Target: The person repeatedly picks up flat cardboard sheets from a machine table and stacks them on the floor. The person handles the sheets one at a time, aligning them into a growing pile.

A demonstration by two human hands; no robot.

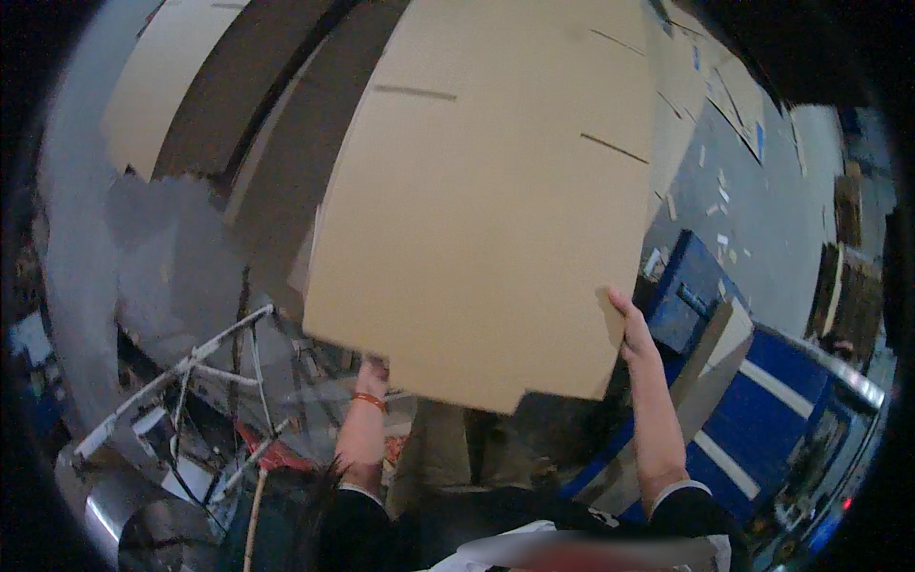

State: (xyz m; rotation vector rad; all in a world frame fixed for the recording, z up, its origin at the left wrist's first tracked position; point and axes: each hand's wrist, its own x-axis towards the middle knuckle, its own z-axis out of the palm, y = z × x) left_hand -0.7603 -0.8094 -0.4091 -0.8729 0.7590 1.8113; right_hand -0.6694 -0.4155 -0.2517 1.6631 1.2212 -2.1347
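A large flat cardboard sheet point(486, 219) with several cut slots fills the middle of the view, raised in front of my body. My right hand point(629, 327) grips its right edge, thumb on the upper face and the other fingers mostly hidden behind. At the near left edge, my left hand point(376, 372) holds the sheet from below. Its fingers are largely covered by the cardboard. An orange-red band circles my left wrist. One notch shows in the sheet's near edge.
A white metal frame point(191, 367) stands at lower left beside a shiny metal cylinder point(143, 520). On the right is a blue machine point(777, 396) with white stripes. More cardboard point(167, 86) lies at far left. Paper scraps point(721, 240) litter the grey floor at right.
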